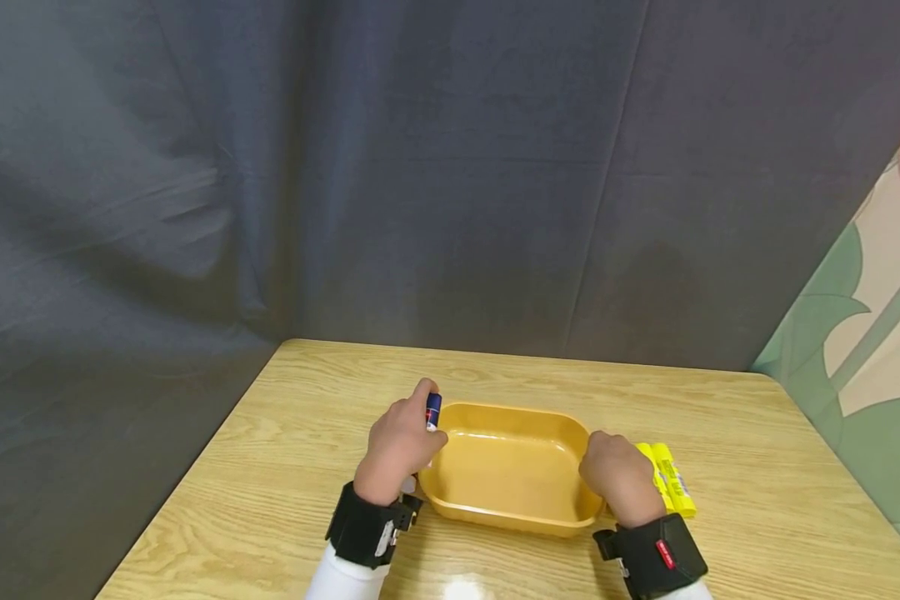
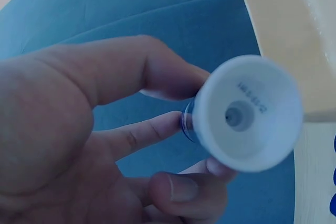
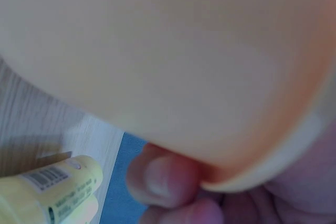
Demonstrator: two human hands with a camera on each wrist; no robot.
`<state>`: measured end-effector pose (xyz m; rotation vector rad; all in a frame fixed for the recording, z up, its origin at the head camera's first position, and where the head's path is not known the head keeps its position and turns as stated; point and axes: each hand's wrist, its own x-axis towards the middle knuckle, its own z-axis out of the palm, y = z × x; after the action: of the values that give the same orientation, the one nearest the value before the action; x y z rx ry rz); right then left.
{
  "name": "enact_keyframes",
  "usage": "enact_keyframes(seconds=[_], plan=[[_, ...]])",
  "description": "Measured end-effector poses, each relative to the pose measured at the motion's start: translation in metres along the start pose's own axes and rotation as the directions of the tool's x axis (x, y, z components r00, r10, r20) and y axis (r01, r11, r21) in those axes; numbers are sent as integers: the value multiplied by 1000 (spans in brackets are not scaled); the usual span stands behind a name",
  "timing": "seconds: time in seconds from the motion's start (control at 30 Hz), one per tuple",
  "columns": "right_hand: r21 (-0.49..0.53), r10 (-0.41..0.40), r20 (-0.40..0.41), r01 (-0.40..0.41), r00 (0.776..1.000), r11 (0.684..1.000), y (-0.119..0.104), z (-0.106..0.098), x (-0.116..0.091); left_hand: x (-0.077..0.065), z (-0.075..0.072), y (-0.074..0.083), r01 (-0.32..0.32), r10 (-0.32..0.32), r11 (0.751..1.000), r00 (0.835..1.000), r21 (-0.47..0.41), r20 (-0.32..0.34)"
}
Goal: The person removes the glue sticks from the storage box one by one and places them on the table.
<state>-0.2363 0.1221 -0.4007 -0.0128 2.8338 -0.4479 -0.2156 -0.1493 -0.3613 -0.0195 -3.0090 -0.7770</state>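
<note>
My left hand (image 1: 402, 437) holds a glue stick (image 1: 433, 408) between thumb and fingers at the left end of a yellow-orange plastic tray (image 1: 512, 518). It has a dark blue cap, and its round white base (image 2: 273, 129) faces the left wrist camera. At the tray's right end, my right hand (image 1: 618, 475) grips the rim, with fingertips (image 3: 163, 179) showing against the wall in the right wrist view. Nothing lies inside the tray. Right beside the right hand are two yellow tubes (image 1: 673, 481) with printed labels, partly covered by that hand.
The tray sits on a light wood-grain table (image 1: 330, 392). A dark grey cloth (image 1: 450, 183) hangs behind and along the left. Blue round ends (image 2: 333, 198) show at the right edge of the left wrist view. A leaf-patterned surface (image 1: 870, 400) stands at the right.
</note>
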Motion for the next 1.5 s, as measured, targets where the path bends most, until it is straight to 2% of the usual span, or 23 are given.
enact_keyframes(seconds=[0.37,0.73,0.9,1.27,1.5], plan=[[15,-6,2,6,1000,1000,-2,1,-1,-8,-20,-17,35,-35,999,999,-3,14],[11,0,11,0,1000,1000,1,-2,-1,-9,-38,-42,160,-155,986,984,-45,89],[5,12,13,-12,1000,1000,3,-2,-2,-4,-36,-59,204,-195,976,974,-70,118],[10,16,10,-17,1000,1000,5,-6,-7,10,-16,-89,249,-227,958,961,-139,156],[19,7,17,-8,1000,1000,5,-3,-6,12,-7,-103,281,-257,951,951,-133,170]])
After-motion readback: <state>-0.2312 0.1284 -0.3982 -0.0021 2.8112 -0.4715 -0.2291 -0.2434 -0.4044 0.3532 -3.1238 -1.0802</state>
